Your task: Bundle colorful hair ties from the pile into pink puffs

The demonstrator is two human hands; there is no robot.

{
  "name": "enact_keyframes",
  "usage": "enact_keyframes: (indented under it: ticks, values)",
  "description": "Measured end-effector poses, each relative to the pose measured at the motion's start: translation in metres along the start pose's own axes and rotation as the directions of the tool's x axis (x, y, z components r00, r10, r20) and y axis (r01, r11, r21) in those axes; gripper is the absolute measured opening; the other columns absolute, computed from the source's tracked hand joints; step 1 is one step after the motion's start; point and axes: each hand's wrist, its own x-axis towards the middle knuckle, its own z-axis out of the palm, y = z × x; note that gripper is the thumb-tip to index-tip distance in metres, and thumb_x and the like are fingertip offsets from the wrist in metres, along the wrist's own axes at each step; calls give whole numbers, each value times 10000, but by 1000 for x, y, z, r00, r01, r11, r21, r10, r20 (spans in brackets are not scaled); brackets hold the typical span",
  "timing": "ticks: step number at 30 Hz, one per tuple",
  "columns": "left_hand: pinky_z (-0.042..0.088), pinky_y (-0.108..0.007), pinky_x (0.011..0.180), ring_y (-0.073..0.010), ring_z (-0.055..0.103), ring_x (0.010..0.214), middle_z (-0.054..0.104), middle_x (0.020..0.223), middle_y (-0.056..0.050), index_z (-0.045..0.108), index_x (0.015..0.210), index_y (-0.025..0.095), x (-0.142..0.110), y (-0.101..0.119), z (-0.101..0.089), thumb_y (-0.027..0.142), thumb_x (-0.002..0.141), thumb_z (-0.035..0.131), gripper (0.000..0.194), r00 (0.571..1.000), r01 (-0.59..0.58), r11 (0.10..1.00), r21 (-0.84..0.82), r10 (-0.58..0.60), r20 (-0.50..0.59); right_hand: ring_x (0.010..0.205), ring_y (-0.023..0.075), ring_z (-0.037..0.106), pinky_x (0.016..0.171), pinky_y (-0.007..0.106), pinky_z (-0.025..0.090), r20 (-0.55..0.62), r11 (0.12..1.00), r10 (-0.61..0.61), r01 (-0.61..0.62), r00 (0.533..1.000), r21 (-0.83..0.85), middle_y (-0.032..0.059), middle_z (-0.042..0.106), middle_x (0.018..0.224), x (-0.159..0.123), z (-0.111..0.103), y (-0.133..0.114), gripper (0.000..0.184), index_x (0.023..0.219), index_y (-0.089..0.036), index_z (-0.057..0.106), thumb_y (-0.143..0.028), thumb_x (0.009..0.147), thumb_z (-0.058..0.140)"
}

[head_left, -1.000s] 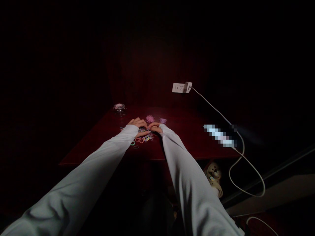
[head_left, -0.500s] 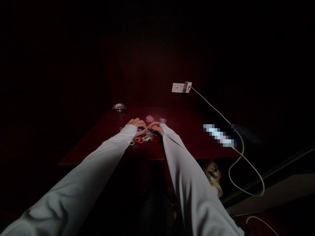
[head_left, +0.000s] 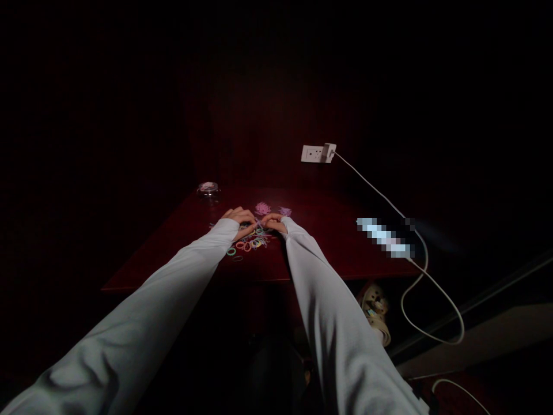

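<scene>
Both of my hands work low over a mixed heap of small coloured hair ties (head_left: 259, 235) on the dark red table. My left hand (head_left: 242, 217) is closed, its fingertips pinched at a bit of purple hair tie (head_left: 258, 222) between the hands. My right hand (head_left: 275, 221) meets it from the other side, thumb and fingers pinched at the same purple bit. How many bands they hold is too small to tell. Behind the hands lie a pink pile of hair ties (head_left: 262, 208) and a smaller purple pile (head_left: 285, 211). Thicker rings, including a green ring (head_left: 231, 252), lie nearer me.
A clear round container (head_left: 208, 189) stands at the table's back left. To the right lies a blurred-out bright device (head_left: 384, 237) with a white cable (head_left: 425, 245) running to the wall socket (head_left: 317, 154). A beige clog (head_left: 375, 311) shows below the table's edge (head_left: 194, 284).
My fingers have shifted only slightly; a little more purple shows between the fingertips. The piles and the rest of the table look the same.
</scene>
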Motion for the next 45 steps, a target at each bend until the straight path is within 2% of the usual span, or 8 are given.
enact_keyframes:
  ticks: [8,12,16,21,28,35,39,45]
  values:
    - [422,-380,926,-231,648,1068,814,1175,-30,810,1036,261,0,-4,0,377,1060,568,270,1000,-7,1000,-9,7,2,719,155,644,736,290,522,-11,1000,4,-5,1000,-26,-8,722,726,-9,4,-14,346,771,-211,727,-447,650,948]
    - [414,-376,918,-229,647,1063,812,1174,-23,808,1037,272,0,-4,1,398,1065,578,264,1000,1,1000,-3,-1,0,674,133,571,692,278,449,-5,999,3,-3,1000,-36,-30,670,690,-19,8,-22,321,791,-204,739,-434,666,926]
    - [407,-370,911,-226,651,1053,812,1156,-26,806,1036,266,0,-2,0,399,1066,585,260,1000,0,1000,-4,0,-8,620,111,462,645,271,351,11,998,20,-19,1000,-65,-64,581,631,-22,8,-24,374,810,-207,720,-478,659,928]
    - [399,-367,901,-223,651,1048,810,1161,-35,793,1041,249,-1,-1,-2,391,1078,562,273,1000,-21,1000,0,21,2,602,98,423,633,259,312,20,998,15,-14,1000,-59,-79,549,617,-16,6,-17,447,836,-214,696,-528,642,949]
    - [394,-360,898,-222,643,1046,806,1154,-27,786,1033,263,0,-1,-3,395,1070,563,262,1000,-19,1000,-5,19,15,588,99,453,614,250,330,20,998,37,-36,999,-45,-82,573,588,-7,5,-9,468,866,-214,730,-505,589,969]
    - [394,-367,903,-224,645,1037,807,1152,-29,791,1032,266,0,-1,-3,406,1067,552,279,1000,-22,1000,-15,23,19,631,105,519,663,261,414,19,998,26,-25,999,-53,-71,614,641,-18,10,-19,415,837,-209,747,-519,644,944]
    - [396,-368,894,-226,643,1032,807,1153,-29,798,1050,274,0,-2,-2,425,1069,555,287,999,-24,1000,-17,24,27,685,121,584,740,272,469,16,998,31,-30,999,-56,-56,652,670,-21,12,-22,394,774,-204,733,-485,605,953]
    - [392,-360,893,-226,648,1054,806,1173,-35,805,1058,272,1,-4,-1,447,1082,574,291,1000,-14,1000,-9,14,24,686,120,561,731,269,458,23,999,14,-12,1000,-52,-59,638,662,-23,12,-26,350,789,-210,737,-471,653,926]
